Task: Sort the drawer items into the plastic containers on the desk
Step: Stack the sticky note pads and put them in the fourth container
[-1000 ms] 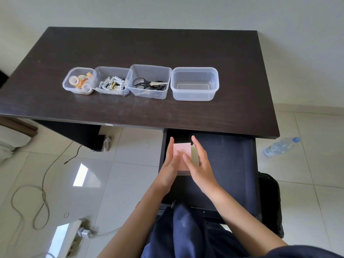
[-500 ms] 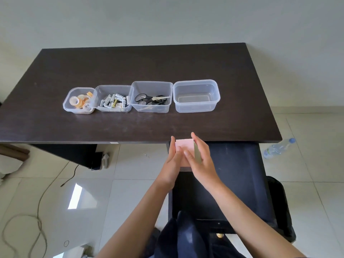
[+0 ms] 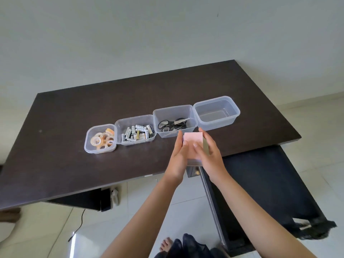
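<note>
Both hands carry a pink pad (image 3: pixel 193 144) above the front of the worktop (image 3: pixel 55 146), just short of the scissors tub (image 3: pixel 174 121). The left hand (image 3: pixel 178 157) and right hand (image 3: pixel 210 155) clamp it from either side, fingers (image 3: pixel 205 135) fairly straight along its edges and both thumbs pressing on its top face.

The empty tub (image 3: pixel 216 112) at the right end of the row looks like the pad's home, since tape, batteries and scissors already fill the other three. To do this well, keep the pad level and squeezed evenly so loose sheets do not fan out, steer right past the scissors tub's rim, lower it flat onto the tub floor, then spread the fingers.

Compared with half a second ago, the pad has come up from over the open drawer (image 3: pixel 260 183) to above the worktop, with the same two-handed hold.
</note>
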A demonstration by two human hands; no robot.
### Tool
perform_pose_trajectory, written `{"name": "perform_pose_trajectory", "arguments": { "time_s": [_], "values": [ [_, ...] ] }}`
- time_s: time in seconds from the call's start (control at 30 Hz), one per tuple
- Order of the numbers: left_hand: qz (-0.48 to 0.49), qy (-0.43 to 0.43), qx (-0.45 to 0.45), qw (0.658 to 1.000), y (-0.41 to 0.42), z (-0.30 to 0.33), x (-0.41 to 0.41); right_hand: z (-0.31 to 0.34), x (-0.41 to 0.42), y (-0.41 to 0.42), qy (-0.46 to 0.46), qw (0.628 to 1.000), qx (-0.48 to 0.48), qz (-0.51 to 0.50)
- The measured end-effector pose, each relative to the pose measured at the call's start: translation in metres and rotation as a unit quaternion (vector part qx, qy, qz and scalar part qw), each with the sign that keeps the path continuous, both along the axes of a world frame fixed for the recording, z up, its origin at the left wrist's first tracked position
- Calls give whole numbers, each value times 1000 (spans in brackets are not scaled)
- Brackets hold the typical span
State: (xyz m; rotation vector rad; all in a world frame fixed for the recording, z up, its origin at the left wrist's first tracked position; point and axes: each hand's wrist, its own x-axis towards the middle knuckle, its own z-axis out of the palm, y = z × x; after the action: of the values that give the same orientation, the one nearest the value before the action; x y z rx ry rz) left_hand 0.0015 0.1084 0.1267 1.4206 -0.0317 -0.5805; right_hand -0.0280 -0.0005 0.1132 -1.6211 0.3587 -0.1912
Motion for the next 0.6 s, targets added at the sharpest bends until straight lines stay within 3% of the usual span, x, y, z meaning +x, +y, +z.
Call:
{"name": "perform_pose_trajectory", "arguments": {
  "time_s": [0.37, 0.6],
  "values": [
    [-108, -18, 36, 993, -19, 15, 69, 18, 64, -21, 28, 998, -55, -18],
    [-186, -43, 52, 980, -64, 9, 138, 20, 124, -75, 37, 998, -16, -52]
  ]
}}
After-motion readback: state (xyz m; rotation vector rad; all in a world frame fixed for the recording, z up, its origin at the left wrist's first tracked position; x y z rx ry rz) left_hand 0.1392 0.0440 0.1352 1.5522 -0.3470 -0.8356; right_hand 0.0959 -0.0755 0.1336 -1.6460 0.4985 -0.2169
